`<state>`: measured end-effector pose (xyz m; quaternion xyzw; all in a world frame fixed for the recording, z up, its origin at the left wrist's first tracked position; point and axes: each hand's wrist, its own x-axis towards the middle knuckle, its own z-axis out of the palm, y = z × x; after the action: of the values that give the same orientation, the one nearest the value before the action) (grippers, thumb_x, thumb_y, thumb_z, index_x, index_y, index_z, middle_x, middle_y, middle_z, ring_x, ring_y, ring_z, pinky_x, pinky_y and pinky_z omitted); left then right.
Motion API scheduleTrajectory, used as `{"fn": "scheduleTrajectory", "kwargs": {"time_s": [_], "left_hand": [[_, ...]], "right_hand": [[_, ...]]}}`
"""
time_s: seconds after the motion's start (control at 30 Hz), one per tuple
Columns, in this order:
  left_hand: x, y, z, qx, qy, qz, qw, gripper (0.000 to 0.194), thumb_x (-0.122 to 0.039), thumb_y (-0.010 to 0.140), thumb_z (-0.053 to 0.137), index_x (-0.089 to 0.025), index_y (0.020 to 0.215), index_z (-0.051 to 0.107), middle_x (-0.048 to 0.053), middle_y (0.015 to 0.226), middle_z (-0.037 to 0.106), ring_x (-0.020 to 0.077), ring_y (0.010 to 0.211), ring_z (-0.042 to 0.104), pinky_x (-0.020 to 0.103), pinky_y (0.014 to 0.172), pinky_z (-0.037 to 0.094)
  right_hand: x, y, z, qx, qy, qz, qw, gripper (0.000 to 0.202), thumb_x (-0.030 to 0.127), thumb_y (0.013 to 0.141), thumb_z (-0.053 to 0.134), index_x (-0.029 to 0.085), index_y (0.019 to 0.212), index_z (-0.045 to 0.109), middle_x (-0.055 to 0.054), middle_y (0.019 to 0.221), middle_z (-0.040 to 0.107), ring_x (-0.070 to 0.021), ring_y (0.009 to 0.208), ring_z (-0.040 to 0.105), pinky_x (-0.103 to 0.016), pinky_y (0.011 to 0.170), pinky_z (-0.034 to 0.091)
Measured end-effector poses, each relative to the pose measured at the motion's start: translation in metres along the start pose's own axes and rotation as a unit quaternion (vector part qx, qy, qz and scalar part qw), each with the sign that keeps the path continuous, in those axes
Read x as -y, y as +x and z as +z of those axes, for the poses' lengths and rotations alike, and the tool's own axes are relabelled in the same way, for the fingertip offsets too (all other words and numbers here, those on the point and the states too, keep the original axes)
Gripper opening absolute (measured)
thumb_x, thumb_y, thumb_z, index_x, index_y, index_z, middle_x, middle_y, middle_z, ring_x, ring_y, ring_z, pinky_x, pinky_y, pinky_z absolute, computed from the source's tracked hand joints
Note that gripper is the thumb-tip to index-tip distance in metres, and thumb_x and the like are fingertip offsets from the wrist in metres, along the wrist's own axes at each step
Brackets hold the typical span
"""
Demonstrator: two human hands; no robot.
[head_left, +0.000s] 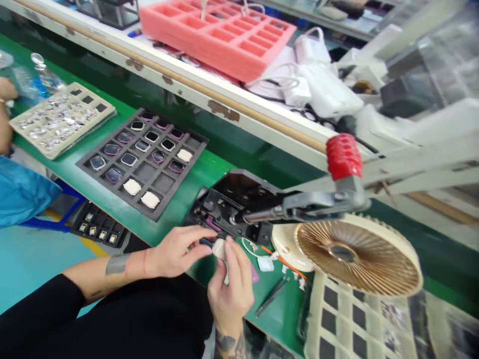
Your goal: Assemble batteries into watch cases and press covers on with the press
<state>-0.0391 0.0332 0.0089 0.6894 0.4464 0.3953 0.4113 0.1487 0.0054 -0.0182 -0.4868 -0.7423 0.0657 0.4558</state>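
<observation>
Close in front of the black clamp fixture (239, 199), my two hands meet at a small pale rounded piece (219, 248). My right hand (234, 284) pinches this piece between thumb and fingers. A small dark part (205, 242) shows between the thumb and fingers of my left hand (174, 252), against the pale piece; whether the two are joined I cannot tell. Inside the fixture lies a purple frame (211, 223). The fixture's lever, with a red grip (343, 155), reaches out to the right above the bench.
A dark tray (164, 183) of watch-like frames lies beyond my left hand. To the right are tweezers (272, 296), a white charging puck (265, 263), a fan (359, 254) and a pale tray (344, 309). A pink foam tray (224, 37) sits on the shelf. Another person's sleeve (26, 192) is at left.
</observation>
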Motion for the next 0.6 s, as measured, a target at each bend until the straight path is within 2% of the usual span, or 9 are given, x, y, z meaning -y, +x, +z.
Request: {"fn": "scheduleTrajectory", "kwargs": {"time_s": [0.1,0.2,0.27,0.33,0.4,0.43,0.47,0.53,0.6], "left_hand": [[0.000,-0.014,-0.002,-0.075,-0.128,-0.051,0.988,0.033,-0.038,0.106,0.072,-0.017,0.132,0.075,0.009,0.108,0.082,0.0216,0.090,0.076,0.032,0.082,0.063],[0.014,-0.018,-0.028,-0.150,-0.081,-0.072,0.983,0.035,-0.035,0.106,0.069,-0.019,0.137,0.074,0.008,0.108,0.081,0.0196,0.087,0.073,0.032,0.083,0.060],[0.030,-0.014,-0.059,-0.212,0.018,-0.063,0.975,0.039,-0.035,0.106,0.069,-0.022,0.143,0.072,0.008,0.116,0.081,0.0195,0.087,0.072,0.034,0.087,0.059],[0.046,-0.007,-0.093,-0.256,0.121,-0.055,0.958,0.036,-0.035,0.106,0.068,-0.022,0.139,0.074,0.009,0.120,0.080,0.0214,0.091,0.072,0.037,0.093,0.058],[0.059,0.002,-0.120,-0.240,0.183,-0.047,0.952,0.034,-0.034,0.106,0.066,-0.021,0.137,0.074,0.008,0.113,0.079,0.0240,0.097,0.071,0.040,0.096,0.056],[0.063,0.006,-0.129,-0.213,0.217,-0.043,0.952,0.033,-0.033,0.107,0.065,-0.021,0.137,0.074,0.009,0.112,0.078,0.0257,0.101,0.071,0.041,0.097,0.056],[0.065,0.009,-0.135,-0.185,0.259,-0.041,0.947,0.032,-0.032,0.107,0.064,-0.021,0.136,0.075,0.010,0.113,0.077,0.0279,0.106,0.070,0.043,0.098,0.055],[0.067,0.012,-0.139,-0.142,0.360,-0.049,0.921,0.033,-0.031,0.107,0.063,-0.021,0.136,0.076,0.014,0.121,0.073,0.0327,0.115,0.066,0.047,0.097,0.053],[0.065,0.011,-0.137,-0.127,0.437,-0.060,0.888,0.035,-0.030,0.108,0.061,-0.022,0.138,0.076,0.017,0.130,0.070,0.0360,0.119,0.064,0.049,0.095,0.051]], "right_hand": [[0.012,0.017,0.011,0.051,0.006,-0.063,0.997,0.069,0.007,0.104,0.060,0.031,0.168,0.050,-0.014,0.142,0.074,-0.0337,0.130,0.075,-0.058,0.102,0.070],[0.020,0.041,0.003,0.056,-0.021,-0.092,0.994,0.074,0.018,0.101,0.072,0.033,0.169,0.048,-0.015,0.145,0.071,-0.0362,0.127,0.075,-0.060,0.096,0.072],[0.021,0.066,-0.011,-0.050,-0.052,-0.112,0.991,0.071,0.028,0.095,0.079,0.037,0.163,0.057,-0.013,0.132,0.076,-0.0383,0.112,0.078,-0.063,0.087,0.072],[0.018,0.101,-0.026,-0.230,-0.059,-0.124,0.963,0.055,0.038,0.092,0.081,0.039,0.147,0.073,-0.011,0.106,0.079,-0.0383,0.092,0.079,-0.067,0.078,0.070],[0.015,0.143,-0.037,-0.372,0.005,-0.103,0.923,0.034,0.050,0.096,0.077,0.038,0.127,0.085,-0.010,0.095,0.079,-0.0375,0.085,0.079,-0.068,0.076,0.066],[0.015,0.164,-0.041,-0.374,0.047,-0.075,0.923,0.035,0.056,0.099,0.073,0.036,0.125,0.085,-0.010,0.101,0.081,-0.0366,0.090,0.081,-0.067,0.079,0.065],[0.016,0.184,-0.045,-0.332,0.084,-0.040,0.939,0.039,0.060,0.103,0.068,0.035,0.130,0.083,-0.009,0.108,0.083,-0.0350,0.097,0.082,-0.064,0.082,0.063],[0.024,0.217,-0.052,-0.193,0.162,0.050,0.966,0.050,0.066,0.109,0.052,0.032,0.135,0.079,-0.006,0.114,0.085,-0.0303,0.103,0.084,-0.059,0.085,0.059],[0.039,0.237,-0.061,-0.081,0.219,0.108,0.966,0.055,0.060,0.110,0.040,0.026,0.122,0.082,-0.003,0.107,0.086,-0.0248,0.101,0.084,-0.054,0.083,0.055]]}}
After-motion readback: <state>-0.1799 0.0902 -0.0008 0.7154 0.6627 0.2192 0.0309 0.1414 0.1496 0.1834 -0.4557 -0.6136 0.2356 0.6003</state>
